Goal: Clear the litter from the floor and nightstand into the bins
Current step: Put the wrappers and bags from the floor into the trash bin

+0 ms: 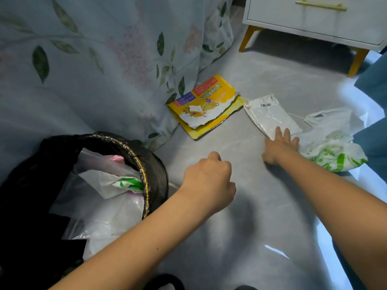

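Observation:
A black-lined bin [154, 164] stands at the lower left, holding clear and white plastic bags. On the grey floor lie a torn yellow cardboard box [206, 105], a white mailer bag [270, 115] with a barcode label, and a white-and-green plastic bag [333, 147]. My right hand [280, 146] reaches out flat, fingers spread, its fingertips touching the near edge of the white mailer bag. My left hand [209, 181] hovers over bare floor beside the bin, fingers curled in with nothing in them.
A floral bedsheet [94, 65] hangs down at the left and back. A white nightstand [314, 19] on yellow legs stands at the top right. Blue fabric [374, 80] shows at the right edge.

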The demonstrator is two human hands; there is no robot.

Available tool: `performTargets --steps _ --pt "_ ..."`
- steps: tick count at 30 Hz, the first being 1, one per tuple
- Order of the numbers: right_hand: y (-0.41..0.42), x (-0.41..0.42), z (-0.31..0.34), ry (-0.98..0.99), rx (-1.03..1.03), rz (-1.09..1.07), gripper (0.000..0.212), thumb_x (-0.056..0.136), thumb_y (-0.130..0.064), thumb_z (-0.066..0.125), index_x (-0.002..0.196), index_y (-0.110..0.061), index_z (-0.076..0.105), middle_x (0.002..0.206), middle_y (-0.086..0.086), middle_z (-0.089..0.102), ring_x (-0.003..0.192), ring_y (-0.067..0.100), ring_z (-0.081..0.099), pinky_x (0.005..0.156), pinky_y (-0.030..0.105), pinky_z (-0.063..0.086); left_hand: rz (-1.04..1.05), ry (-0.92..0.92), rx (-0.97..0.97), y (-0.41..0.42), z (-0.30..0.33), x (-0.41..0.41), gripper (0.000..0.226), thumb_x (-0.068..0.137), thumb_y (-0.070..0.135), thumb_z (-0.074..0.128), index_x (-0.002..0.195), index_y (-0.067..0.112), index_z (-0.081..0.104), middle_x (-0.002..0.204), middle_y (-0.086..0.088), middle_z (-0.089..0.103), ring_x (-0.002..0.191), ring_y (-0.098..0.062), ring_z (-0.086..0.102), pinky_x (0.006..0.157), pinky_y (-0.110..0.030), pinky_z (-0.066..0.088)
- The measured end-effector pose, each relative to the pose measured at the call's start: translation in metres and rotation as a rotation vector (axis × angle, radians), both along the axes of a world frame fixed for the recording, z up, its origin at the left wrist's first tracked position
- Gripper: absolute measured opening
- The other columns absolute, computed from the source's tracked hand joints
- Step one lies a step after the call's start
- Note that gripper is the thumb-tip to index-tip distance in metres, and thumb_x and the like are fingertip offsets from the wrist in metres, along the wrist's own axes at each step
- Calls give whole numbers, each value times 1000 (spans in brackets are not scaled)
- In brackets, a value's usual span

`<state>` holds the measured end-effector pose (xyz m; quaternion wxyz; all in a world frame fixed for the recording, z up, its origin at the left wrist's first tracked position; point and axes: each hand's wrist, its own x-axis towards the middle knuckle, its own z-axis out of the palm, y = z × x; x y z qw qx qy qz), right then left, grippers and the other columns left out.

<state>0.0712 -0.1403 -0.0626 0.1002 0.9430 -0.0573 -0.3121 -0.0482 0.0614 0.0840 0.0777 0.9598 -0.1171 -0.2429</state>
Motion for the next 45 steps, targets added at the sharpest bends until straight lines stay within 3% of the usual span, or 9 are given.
performTargets --steps 6,11,20,24,30,35,39,42,45 --pt "-14 -13 -11 -176 84 26 63 91 -17 43 148 -6 19 160 6 1 145 30 6 115 45 14 26 -1 -33 1 -3 -4 31 94 34 48 118 17 58 126 -4 46 102 -27 55 72 -33 44" --pt "-3 -35 -15 -739 446 79 46 85 -11 59 130 -3 53 140 12 49 128 33 41 108 41 25 74 22 -65 3 -6 -11 33 94 35 48 119 16 56 128 -3 45 104 -26 54 75 -34 44" --pt "45 -63 32 -994 1045 -627 26 75 1 66 98 -9 58 100 7 62 89 19 53 65 10 33 71 -51 6 -5 -2 -27 35 96 31 45 126 14 48 129 -2 44 111 -24 50 70 -31 37" --pt "40 -75 56 -871 1405 -894 39 76 11 58 95 -21 48 91 0 57 75 12 55 56 6 41 213 5 -176 -5 -3 -30 51 94 41 48 136 16 37 138 -2 38 121 -21 46 91 -33 43" --pt "23 -101 89 -524 1802 -1038 43 86 17 43 93 -24 57 88 -1 65 75 11 63 64 25 55 617 -77 -640 0 8 -33 86 85 46 62 149 15 14 152 -2 22 141 -14 22 115 -27 21" --pt "18 -112 120 -272 2022 -1080 13 90 -20 51 94 -30 59 70 -4 69 60 13 66 54 25 55 670 -113 -682 14 31 -26 104 73 54 72 151 19 11 151 5 26 140 -9 24 109 -22 21" --pt "12 -118 131 -99 2006 -866 66 35 -49 86 97 -36 66 72 -2 68 62 15 65 58 29 57 733 146 -903 26 50 -21 54 68 35 83 115 19 64 105 8 72 95 -11 69 92 -39 54" --pt "6 -116 140 48 2073 -855 64 38 -49 86 97 -31 68 72 4 64 62 20 62 58 30 53 750 227 -982 32 56 -27 28 69 21 83 95 16 72 88 1 76 81 -17 74 83 -44 58" --pt "4 -114 152 348 2015 -800 69 51 -63 75 104 -19 69 100 16 66 86 31 62 73 38 51 644 138 -902 39 65 -33 29 67 24 85 92 25 71 87 11 75 80 -8 72 81 -39 59"
